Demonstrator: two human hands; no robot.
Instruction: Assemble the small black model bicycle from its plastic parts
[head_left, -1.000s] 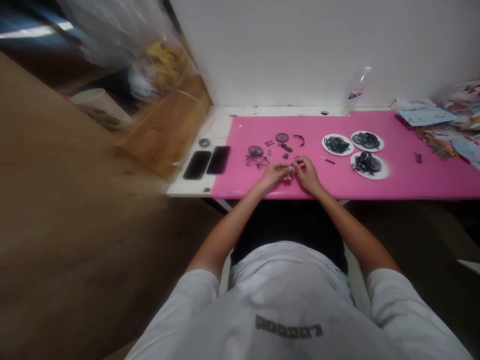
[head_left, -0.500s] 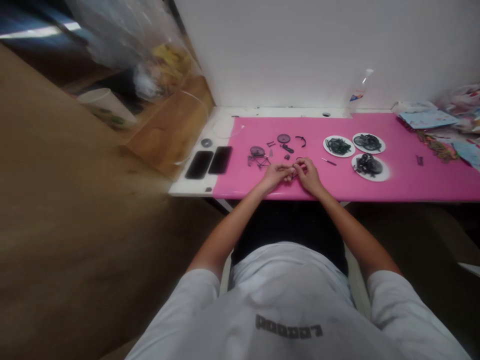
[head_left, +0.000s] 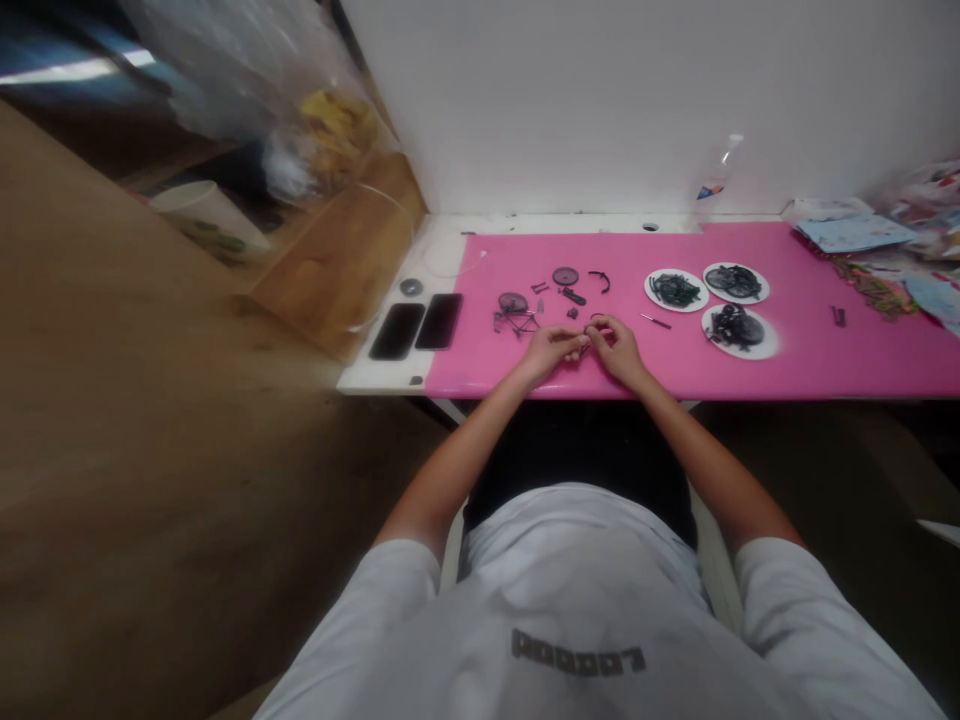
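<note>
My left hand [head_left: 551, 350] and my right hand [head_left: 616, 347] meet fingertip to fingertip over the pink mat [head_left: 675, 370], pinching a tiny dark part [head_left: 587, 343] between them; the part is too small to make out. Just beyond my left hand lies a small dark frame with a wheel [head_left: 514, 310]. Further back lie a loose wheel [head_left: 565, 276], a short dark piece [head_left: 574, 296] and a curved black strip [head_left: 599, 279]. A small screwdriver [head_left: 655, 320] lies to the right of my right hand.
Three white plates [head_left: 675, 290] [head_left: 736, 282] [head_left: 739, 331] of dark small parts stand at the right. Two black phones [head_left: 395, 331] [head_left: 438, 320] lie on the white desk at the left. A plastic bottle [head_left: 714, 175] leans on the wall. Papers and packets [head_left: 874, 250] crowd the far right.
Both hands stay together on the small part with only slight finger shifts. The view wobbles a little.
</note>
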